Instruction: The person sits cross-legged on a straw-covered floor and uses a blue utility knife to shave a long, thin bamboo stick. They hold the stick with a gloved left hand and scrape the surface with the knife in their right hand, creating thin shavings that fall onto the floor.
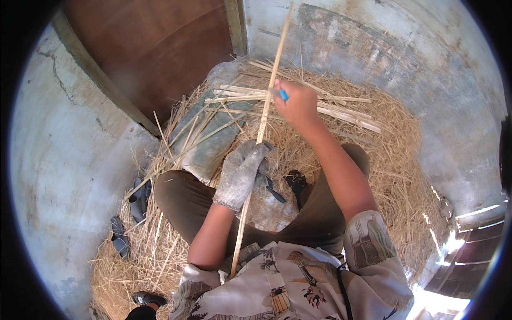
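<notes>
Plainly, the pale strip [265, 113] extends both ways from the left hand [241, 172]

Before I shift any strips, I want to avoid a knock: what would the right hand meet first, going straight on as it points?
Most likely the long pale strip, which crosses just ahead of the right hand gripping a blue tool. Depth is unclear, so they may already be touching.

The long strip [264, 114] looks like pale wood, the glove [237, 173] matt cloth, the shavings [394, 138] dry and rough, the wall [368, 58] scuffed, blotchy and matt.
</notes>
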A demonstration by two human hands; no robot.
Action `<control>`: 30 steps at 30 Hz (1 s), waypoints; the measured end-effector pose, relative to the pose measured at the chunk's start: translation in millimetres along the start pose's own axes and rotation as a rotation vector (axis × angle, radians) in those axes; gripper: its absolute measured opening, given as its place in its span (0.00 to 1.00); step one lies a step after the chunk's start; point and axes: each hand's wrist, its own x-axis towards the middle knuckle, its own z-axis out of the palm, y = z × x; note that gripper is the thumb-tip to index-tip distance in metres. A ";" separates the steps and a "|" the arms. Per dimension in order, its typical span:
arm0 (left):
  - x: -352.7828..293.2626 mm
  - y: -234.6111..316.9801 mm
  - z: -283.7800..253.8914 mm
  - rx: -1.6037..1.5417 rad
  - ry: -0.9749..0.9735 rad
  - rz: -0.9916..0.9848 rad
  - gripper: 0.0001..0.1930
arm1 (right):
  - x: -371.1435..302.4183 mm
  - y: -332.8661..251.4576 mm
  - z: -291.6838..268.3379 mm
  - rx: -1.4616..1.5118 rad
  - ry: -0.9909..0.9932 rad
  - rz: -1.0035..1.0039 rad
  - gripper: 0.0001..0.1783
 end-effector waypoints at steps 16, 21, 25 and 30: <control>-3.3 -4.9 -6.2 0.231 0.083 0.136 0.14 | -11.6 -10.9 8.9 -0.068 -0.283 -0.263 0.10; -4.7 -9.6 -9.3 0.550 0.186 0.280 0.16 | -15.3 -23.9 13.0 -0.112 -0.362 -0.139 0.08; -7.3 -2.7 -7.5 0.675 0.216 0.343 0.17 | -12.8 -22.8 18.8 -0.152 -0.405 -0.082 0.09; -18.4 -4.5 7.8 0.731 0.146 0.250 0.15 | 10.4 6.7 21.2 -0.312 -0.405 0.309 0.11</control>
